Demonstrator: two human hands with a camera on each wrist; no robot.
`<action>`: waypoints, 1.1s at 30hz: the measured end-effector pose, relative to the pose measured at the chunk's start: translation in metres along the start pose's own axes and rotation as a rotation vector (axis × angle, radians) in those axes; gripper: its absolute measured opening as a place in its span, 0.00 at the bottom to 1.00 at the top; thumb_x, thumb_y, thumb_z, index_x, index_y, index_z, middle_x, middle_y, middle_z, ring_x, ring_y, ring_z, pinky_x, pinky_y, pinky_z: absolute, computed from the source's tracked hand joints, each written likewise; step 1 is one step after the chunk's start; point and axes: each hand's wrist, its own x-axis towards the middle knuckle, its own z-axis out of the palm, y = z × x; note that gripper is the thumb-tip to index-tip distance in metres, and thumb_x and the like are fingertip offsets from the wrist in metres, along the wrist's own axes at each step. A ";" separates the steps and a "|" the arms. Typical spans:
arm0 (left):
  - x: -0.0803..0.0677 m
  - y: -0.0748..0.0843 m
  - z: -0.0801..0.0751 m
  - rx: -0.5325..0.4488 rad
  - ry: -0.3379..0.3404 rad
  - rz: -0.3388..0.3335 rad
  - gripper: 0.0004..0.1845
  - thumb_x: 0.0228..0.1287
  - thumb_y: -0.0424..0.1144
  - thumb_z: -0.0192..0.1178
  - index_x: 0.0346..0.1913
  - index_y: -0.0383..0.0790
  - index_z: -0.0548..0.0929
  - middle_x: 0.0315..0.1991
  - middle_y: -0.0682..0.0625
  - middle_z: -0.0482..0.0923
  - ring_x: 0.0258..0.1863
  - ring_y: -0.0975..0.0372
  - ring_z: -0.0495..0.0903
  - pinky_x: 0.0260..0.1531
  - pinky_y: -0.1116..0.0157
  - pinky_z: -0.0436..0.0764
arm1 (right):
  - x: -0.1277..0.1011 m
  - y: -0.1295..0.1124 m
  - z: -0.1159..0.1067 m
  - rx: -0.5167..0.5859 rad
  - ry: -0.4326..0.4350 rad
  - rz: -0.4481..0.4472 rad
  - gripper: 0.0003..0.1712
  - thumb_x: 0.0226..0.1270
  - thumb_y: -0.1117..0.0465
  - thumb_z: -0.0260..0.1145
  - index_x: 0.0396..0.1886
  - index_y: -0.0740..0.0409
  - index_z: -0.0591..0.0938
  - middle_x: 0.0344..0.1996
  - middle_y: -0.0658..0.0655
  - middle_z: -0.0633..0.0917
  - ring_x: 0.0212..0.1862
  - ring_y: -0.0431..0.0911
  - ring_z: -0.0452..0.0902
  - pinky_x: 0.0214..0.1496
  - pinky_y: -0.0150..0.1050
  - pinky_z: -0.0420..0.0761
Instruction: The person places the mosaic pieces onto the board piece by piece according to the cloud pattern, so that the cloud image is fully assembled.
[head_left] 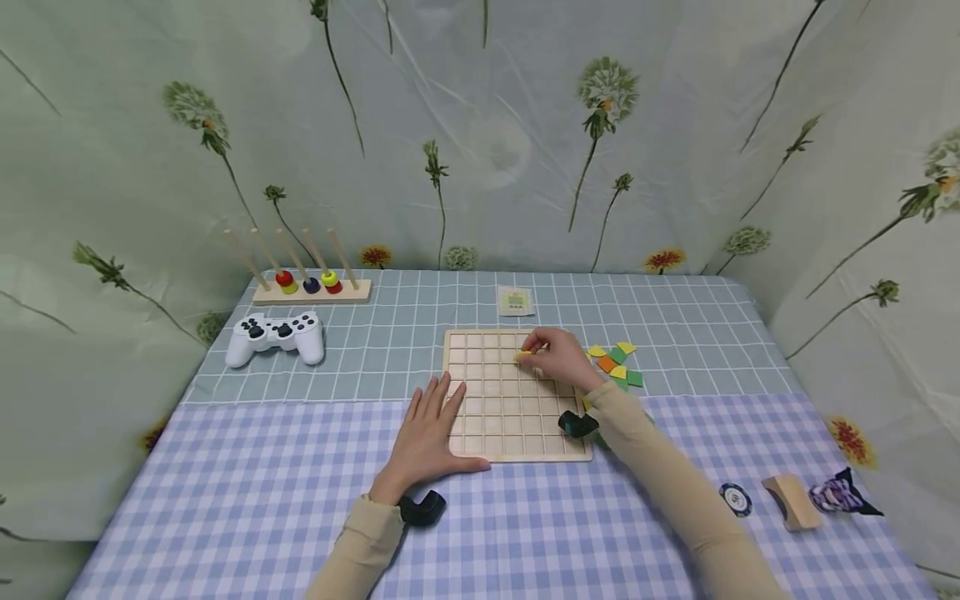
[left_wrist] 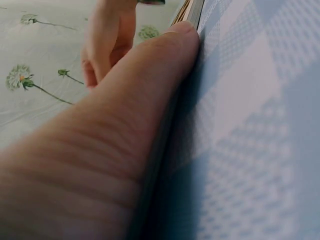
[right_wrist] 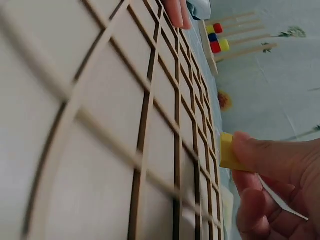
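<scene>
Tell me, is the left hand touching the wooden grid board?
Touching. In the head view the left hand lies flat with its fingers over the wooden grid board's left edge; the left wrist view shows the thumb against that edge.

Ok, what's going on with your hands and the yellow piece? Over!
Left hand flat on wooden grid board. Right hand pinching yellow tile above the board's far cells. Nothing blocking them.

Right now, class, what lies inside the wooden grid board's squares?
Every visible square of the grid board looks empty. The right hand pinches a yellow tile above it, hiding some squares; the left hand covers its edge.
</scene>
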 end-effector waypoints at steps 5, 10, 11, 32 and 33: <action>0.001 0.000 0.001 -0.004 -0.006 0.001 0.66 0.37 0.82 0.54 0.75 0.43 0.51 0.75 0.42 0.40 0.73 0.51 0.37 0.69 0.54 0.36 | 0.013 -0.010 0.016 -0.021 0.009 -0.013 0.06 0.56 0.58 0.73 0.31 0.54 0.86 0.28 0.49 0.83 0.27 0.45 0.71 0.27 0.37 0.70; 0.001 0.000 0.001 -0.002 -0.006 0.001 0.66 0.37 0.83 0.53 0.75 0.43 0.51 0.75 0.42 0.39 0.73 0.52 0.36 0.69 0.54 0.36 | 0.022 -0.014 0.026 -0.033 -0.010 -0.051 0.06 0.57 0.56 0.73 0.32 0.53 0.87 0.30 0.49 0.84 0.26 0.44 0.72 0.28 0.38 0.71; 0.001 0.000 0.002 0.002 -0.010 0.000 0.66 0.37 0.83 0.53 0.75 0.43 0.50 0.75 0.42 0.39 0.73 0.52 0.36 0.69 0.54 0.36 | 0.023 -0.014 0.027 -0.035 -0.019 -0.056 0.06 0.57 0.56 0.73 0.32 0.52 0.87 0.30 0.49 0.84 0.26 0.43 0.73 0.28 0.38 0.72; 0.000 0.000 0.001 -0.007 -0.004 0.002 0.65 0.38 0.81 0.56 0.75 0.43 0.51 0.75 0.42 0.39 0.73 0.51 0.37 0.69 0.53 0.37 | 0.033 -0.017 0.033 -0.144 -0.113 0.006 0.08 0.60 0.57 0.70 0.38 0.52 0.88 0.25 0.49 0.78 0.27 0.43 0.70 0.29 0.37 0.69; 0.000 0.000 0.001 -0.005 -0.004 0.001 0.65 0.38 0.81 0.56 0.75 0.43 0.51 0.75 0.42 0.39 0.73 0.51 0.37 0.69 0.53 0.37 | 0.033 -0.016 0.033 -0.141 -0.106 0.005 0.07 0.60 0.57 0.71 0.38 0.52 0.88 0.25 0.49 0.78 0.27 0.43 0.70 0.29 0.37 0.69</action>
